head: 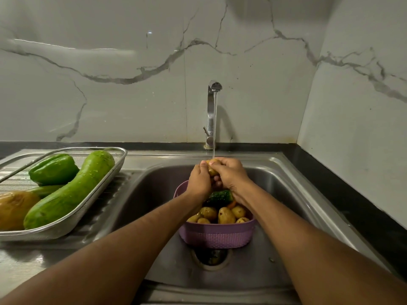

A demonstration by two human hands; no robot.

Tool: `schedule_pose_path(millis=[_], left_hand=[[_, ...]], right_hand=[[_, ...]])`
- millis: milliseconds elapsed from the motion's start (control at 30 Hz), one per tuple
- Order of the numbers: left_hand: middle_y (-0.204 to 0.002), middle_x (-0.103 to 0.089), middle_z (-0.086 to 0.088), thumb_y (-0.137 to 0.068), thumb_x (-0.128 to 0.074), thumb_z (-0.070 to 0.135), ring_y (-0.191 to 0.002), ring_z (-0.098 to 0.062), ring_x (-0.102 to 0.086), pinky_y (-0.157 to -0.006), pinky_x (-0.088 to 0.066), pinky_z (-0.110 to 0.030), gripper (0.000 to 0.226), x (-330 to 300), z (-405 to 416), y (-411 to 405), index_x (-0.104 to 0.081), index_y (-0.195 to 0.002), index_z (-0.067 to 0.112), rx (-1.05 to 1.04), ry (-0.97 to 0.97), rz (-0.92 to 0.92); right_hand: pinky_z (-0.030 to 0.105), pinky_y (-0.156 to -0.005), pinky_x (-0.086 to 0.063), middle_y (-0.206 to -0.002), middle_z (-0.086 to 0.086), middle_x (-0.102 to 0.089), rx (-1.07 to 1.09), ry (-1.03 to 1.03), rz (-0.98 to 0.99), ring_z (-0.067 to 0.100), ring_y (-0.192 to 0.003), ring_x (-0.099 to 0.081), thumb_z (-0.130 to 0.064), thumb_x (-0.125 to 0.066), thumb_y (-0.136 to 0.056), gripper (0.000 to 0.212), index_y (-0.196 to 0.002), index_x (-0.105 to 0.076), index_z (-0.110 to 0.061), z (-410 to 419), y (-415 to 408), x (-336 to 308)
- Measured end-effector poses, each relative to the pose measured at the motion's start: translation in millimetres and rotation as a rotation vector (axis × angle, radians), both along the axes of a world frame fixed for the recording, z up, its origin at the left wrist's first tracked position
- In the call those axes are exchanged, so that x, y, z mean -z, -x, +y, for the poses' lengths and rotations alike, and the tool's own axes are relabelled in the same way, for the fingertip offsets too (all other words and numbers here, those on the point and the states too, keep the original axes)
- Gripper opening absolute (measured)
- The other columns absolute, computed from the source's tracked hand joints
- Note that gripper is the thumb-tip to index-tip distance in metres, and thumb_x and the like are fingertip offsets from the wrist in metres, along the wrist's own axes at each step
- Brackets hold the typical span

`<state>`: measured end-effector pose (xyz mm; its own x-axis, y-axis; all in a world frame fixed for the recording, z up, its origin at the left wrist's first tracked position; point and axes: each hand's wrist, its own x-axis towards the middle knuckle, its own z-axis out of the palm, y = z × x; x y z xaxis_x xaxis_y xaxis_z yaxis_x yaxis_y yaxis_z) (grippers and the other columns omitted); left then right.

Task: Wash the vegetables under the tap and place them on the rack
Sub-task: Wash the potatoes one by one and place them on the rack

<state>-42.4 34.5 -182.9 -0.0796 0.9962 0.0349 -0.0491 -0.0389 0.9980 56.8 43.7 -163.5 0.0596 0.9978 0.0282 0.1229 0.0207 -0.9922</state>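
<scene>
Water runs from the steel tap (211,111) onto a small potato (211,170) that my left hand (199,179) and my right hand (230,173) grip together over the sink. Below them a purple basket (217,235) stands in the sink (154,194) and holds several potatoes (225,215), a dark cucumber (220,196) and a bit of carrot (231,204). On the left drainboard a wire rack (77,216) carries a long green gourd (70,192), a green bell pepper (54,169) and a large potato (15,209).
The sink drain (212,256) lies just in front of the basket. A black counter edge (352,194) runs along the right side, and marble wall panels stand behind and to the right.
</scene>
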Motion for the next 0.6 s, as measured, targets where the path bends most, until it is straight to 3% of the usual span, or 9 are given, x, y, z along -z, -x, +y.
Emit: schedule_pose_path(millis=[33,100,200,333,467,533,600], left_hand=[[-0.093,-0.067,-0.012,-0.113,-0.027,0.036,-0.074,-0.015,-0.066,-0.059,-0.054,-0.023,0.044,0.4,0.0,1.0,-0.058,-0.125,0.007,0.005,0.032,-0.011],[-0.089,-0.067,-0.011,-0.113,-0.026,0.037,-0.071,-0.014,-0.064,-0.058,-0.051,-0.025,0.046,3.0,0.7,1.7,-0.06,-0.124,0.007,0.016,0.081,0.023],[-0.093,-0.066,-0.007,-0.113,-0.025,0.037,-0.074,-0.013,-0.062,-0.076,-0.059,-0.037,0.043,1.4,-1.1,-1.2,-0.057,-0.125,0.011,0.02,0.1,0.087],[-0.117,-0.064,-0.008,-0.114,-0.027,0.033,-0.109,-0.021,-0.064,-0.102,-0.053,-0.043,0.037,1.5,-7.3,-8.7,-0.051,-0.134,0.014,0.076,-0.107,0.214],[-0.111,-0.065,-0.007,-0.113,-0.028,0.034,-0.101,-0.019,-0.066,-0.092,-0.057,-0.037,0.031,2.3,-9.5,-13.7,-0.053,-0.124,0.019,0.086,-0.142,0.12],[-0.106,-0.066,-0.009,-0.113,-0.029,0.035,-0.095,-0.019,-0.066,-0.089,-0.059,-0.037,0.03,0.6,-6.5,-11.8,-0.054,-0.121,0.02,0.071,-0.127,0.052],[-0.096,-0.065,-0.008,-0.113,-0.028,0.036,-0.085,-0.016,-0.066,-0.08,-0.06,-0.033,0.034,-1.7,-3.4,-7.3,-0.056,-0.12,0.017,0.044,-0.064,-0.012]], right_hand=[[0.028,-0.058,-0.053,-0.08,0.008,-0.064,-0.027,0.016,-0.02,0.01,-0.06,-0.055,-0.023,-0.06,-0.104,0.019,-0.115,-0.071,-0.012,0.0,-1.1,1.5],[0.027,-0.06,-0.052,-0.082,0.01,-0.062,-0.06,0.039,-0.042,0.01,-0.061,-0.053,-0.022,-0.056,-0.105,0.018,-0.108,-0.07,-0.011,-1.7,-3.2,4.5],[0.023,-0.057,-0.049,-0.079,0.004,-0.061,0.002,-0.007,-0.088,0.009,-0.064,-0.055,-0.022,-0.052,-0.107,0.02,-0.11,-0.069,-0.012,-7.9,-2.3,3.9],[0.022,-0.053,-0.046,-0.088,0.008,-0.071,0.302,-0.077,-0.139,0.014,-0.068,-0.064,-0.032,-0.052,-0.107,0.031,-0.105,-0.073,-0.01,-2.4,-0.1,6.6],[0.02,-0.044,-0.043,-0.074,0.005,-0.068,0.383,-0.006,0.056,0.01,-0.053,-0.059,-0.04,-0.063,-0.101,0.031,-0.105,-0.076,-0.012,-2.4,-1.9,-0.5],[0.02,-0.04,-0.046,-0.063,0.004,-0.065,0.304,0.067,0.172,0.008,-0.043,-0.056,-0.039,-0.065,-0.1,0.027,-0.101,-0.075,-0.013,-7.1,-3.7,-7.5],[0.022,-0.047,-0.053,-0.069,0.006,-0.066,0.17,0.121,0.284,0.01,-0.049,-0.058,-0.032,-0.065,-0.101,0.02,-0.108,-0.073,-0.014,-10.1,-5.5,-12.2]])
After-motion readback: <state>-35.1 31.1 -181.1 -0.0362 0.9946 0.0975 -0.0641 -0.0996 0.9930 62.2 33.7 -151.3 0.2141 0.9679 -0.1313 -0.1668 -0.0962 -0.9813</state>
